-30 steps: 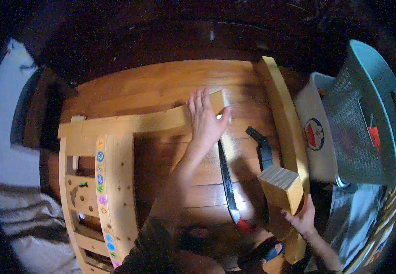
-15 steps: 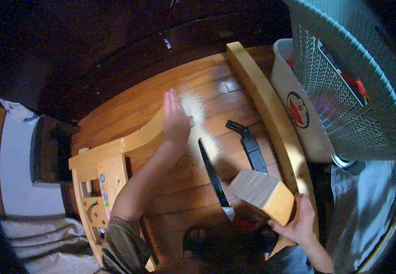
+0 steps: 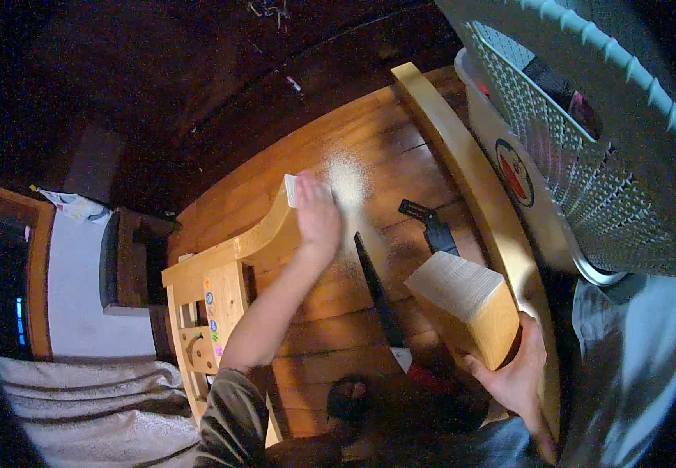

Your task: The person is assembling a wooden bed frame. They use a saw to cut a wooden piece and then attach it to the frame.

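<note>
My left hand [image 3: 318,218] lies with outstretched fingers against the pale cut end [image 3: 290,191] of a curved wooden rail [image 3: 256,238]. The rail belongs to a light wooden frame with slats and stickers. In my right hand [image 3: 517,374] is a wooden block [image 3: 498,327], gripped by its near end, its rough pale grain face turned up. A black saw blade [image 3: 378,292] rests on the floor between my hands. Beyond the block, a black hinged tool part [image 3: 428,222] is partly covered by it. Sawdust [image 3: 346,183] is heaped beside my left fingers.
A long wooden beam [image 3: 463,148] runs along the right side of the plank floor [image 3: 299,312]. Past it stand a pale bin [image 3: 486,117] and a perforated laundry basket [image 3: 626,210]. Patterned cloth [image 3: 96,405] lies at lower left, and a dark cabinet [image 3: 131,261] stands behind.
My left hand has slid rightward across the rail's cut end, uncovering part of it. The block in my right hand has come up and tilted, covering more of the black tool part. The view has shifted.
</note>
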